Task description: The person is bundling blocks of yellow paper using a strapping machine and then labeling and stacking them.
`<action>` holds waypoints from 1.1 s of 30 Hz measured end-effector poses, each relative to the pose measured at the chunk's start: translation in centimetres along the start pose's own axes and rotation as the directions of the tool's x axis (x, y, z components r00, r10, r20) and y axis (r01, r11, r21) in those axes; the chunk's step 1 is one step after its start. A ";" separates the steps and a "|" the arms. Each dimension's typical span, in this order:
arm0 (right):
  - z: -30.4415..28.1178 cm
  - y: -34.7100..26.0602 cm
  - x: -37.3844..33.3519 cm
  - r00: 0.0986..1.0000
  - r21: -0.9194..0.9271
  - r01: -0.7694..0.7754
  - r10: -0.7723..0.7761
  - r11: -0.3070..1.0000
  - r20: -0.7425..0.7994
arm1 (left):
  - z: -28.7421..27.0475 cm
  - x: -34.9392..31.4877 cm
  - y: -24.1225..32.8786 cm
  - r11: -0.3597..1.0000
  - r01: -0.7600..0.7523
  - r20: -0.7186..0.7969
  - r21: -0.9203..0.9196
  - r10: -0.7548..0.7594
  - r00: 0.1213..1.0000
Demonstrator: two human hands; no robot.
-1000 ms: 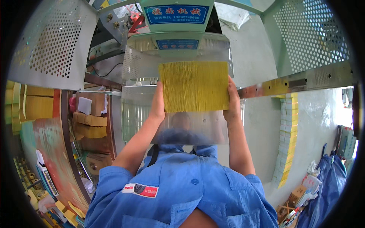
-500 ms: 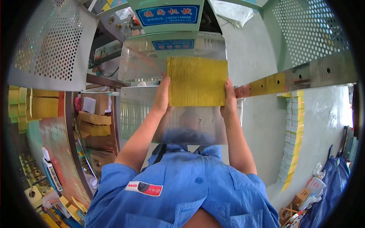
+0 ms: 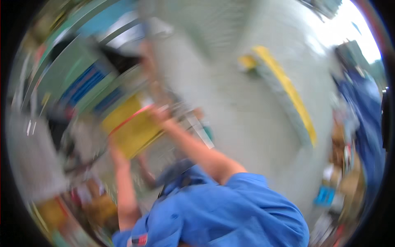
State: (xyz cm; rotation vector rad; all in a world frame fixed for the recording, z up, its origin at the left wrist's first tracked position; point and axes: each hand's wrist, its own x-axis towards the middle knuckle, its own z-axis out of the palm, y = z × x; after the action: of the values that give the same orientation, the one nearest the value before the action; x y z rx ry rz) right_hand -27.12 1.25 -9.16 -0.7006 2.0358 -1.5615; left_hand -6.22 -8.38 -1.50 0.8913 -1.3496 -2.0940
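A yellow bundle (image 3: 142,133), smeared by motion, lies between my two hands at the left of the view. A thin red band crosses its upper face on a slant. My left hand (image 3: 116,150) grips its near left side, with the fingers blurred. At the right side, my right hand (image 3: 160,114) is closed on the bundle's edge. Behind the bundle stands the pale green machine (image 3: 53,82) with a blue label plate (image 3: 84,84). How far the bundle rests on the machine's metal top cannot be made out.
A long row of yellow-topped packs (image 3: 284,90) stands on the grey floor (image 3: 230,111) to the right. Boxes (image 3: 349,177) and a blue sheet (image 3: 366,111) lie along the far right. Yellow stacks (image 3: 51,214) sit at lower left.
My view has swung to the right, so machine and bundle now appear tilted and further left. The red band now shows across the bundle; both hands still hold it.
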 end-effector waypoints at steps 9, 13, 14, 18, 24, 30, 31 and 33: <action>-5.9 -6.1 -3.4 0.923 0.151 -0.227 0.164 0.962 0.347 | 1.9 1.3 1.4 0.993 0.115 -0.047 -0.032 -0.116 0.992; -3.3 -4.5 -3.0 0.965 0.270 -0.104 0.031 0.957 0.261 | 0.1 1.5 1.1 0.999 0.021 0.065 0.024 -0.023 0.998; -2.5 -4.5 -3.2 0.993 0.315 0.005 -0.041 0.949 0.108 | -0.6 1.5 1.2 0.999 -0.013 0.063 0.053 0.010 0.998; 0.7 -3.0 -3.5 0.992 0.515 0.098 -0.041 0.851 -0.121 | -0.6 -0.9 1.6 0.999 0.024 -0.050 -0.037 -0.026 0.998; 0.3 -4.5 -13.6 0.993 0.261 -0.071 0.095 0.963 -0.077 | -4.3 -10.2 -0.1 0.787 -0.218 -0.082 0.577 0.322 0.943; -0.4 -9.1 -21.0 0.958 -0.115 -0.077 0.042 0.990 -0.283 | -6.7 -14.1 3.1 0.700 -0.120 -0.185 0.704 0.344 0.921; -0.5 -9.2 -21.2 0.963 -0.121 -0.072 0.037 0.990 -0.266 | -6.9 -14.2 3.5 0.745 -0.223 -0.144 0.628 0.394 0.908; -0.5 -9.3 -21.0 0.941 0.114 -0.173 0.199 0.978 -0.272 | -8.4 -14.4 4.1 0.784 -0.209 -0.121 0.584 0.339 0.933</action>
State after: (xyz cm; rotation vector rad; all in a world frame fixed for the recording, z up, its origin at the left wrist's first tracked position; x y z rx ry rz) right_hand -10.59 13.31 1.34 -0.2513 2.1439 -1.7053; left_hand 9.82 -4.98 3.48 1.0369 -1.8846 -1.3335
